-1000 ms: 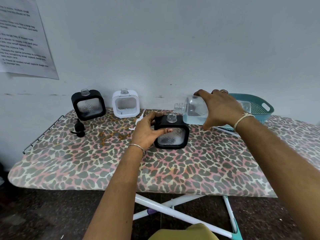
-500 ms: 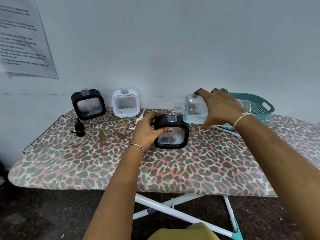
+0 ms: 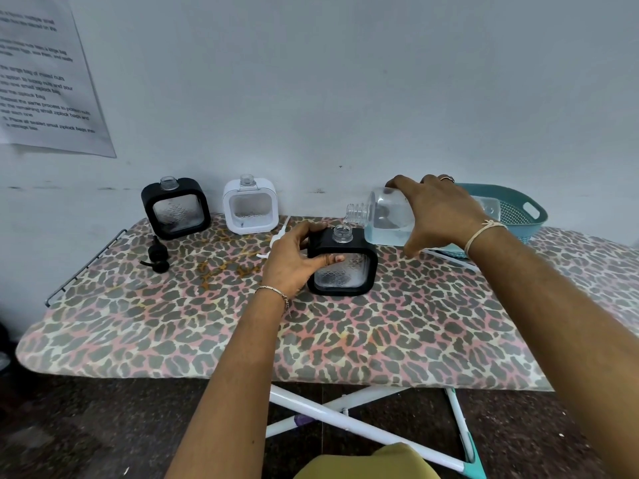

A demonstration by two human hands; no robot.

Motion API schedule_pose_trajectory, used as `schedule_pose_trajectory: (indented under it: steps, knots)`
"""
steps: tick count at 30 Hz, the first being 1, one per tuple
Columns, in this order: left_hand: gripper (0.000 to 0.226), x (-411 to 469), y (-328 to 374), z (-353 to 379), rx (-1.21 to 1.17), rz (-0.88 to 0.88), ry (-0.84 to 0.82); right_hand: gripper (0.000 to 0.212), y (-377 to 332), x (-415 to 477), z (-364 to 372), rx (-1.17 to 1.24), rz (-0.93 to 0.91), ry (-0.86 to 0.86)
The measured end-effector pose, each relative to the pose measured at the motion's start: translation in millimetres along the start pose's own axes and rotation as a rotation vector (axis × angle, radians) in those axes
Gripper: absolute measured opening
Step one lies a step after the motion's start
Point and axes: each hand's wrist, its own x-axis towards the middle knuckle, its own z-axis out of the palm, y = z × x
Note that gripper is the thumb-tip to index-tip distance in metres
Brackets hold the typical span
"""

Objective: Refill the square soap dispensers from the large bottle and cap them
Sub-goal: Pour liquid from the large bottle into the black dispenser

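Large bottle [image 3: 387, 219] now tipped lower

Leopard-print counter [image 3: 380, 333] on crossed white legs [image 3: 349, 414] with teal feet, standing on a dark speckled floor [image 3: 86, 426]. Teal perforated basket [image 3: 518, 216] with a handle slot at the counter's far right. Printed paper sheet [image 3: 45, 77] fixed to the pale wall [image 3: 345, 81], upper left; text blurred.

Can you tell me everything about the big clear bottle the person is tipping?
The large bottle looks like clear plastic, uncapped, with a ridged screw neck. It is tipped almost sideways, pale blue liquid pooled low inside. The right hand grips it from above, holding its mouth just over the black dispenser, which the left hand steadies.
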Motion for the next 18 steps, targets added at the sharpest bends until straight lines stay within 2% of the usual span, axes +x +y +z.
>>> schedule_pose_trajectory:
  steps: [18]
  knots:
    - [0.059,-1.3,2.0,-0.7,-0.019,0.0,-0.016,0.105,0.9,-0.3,-0.3,-0.007,-0.001,0.0]
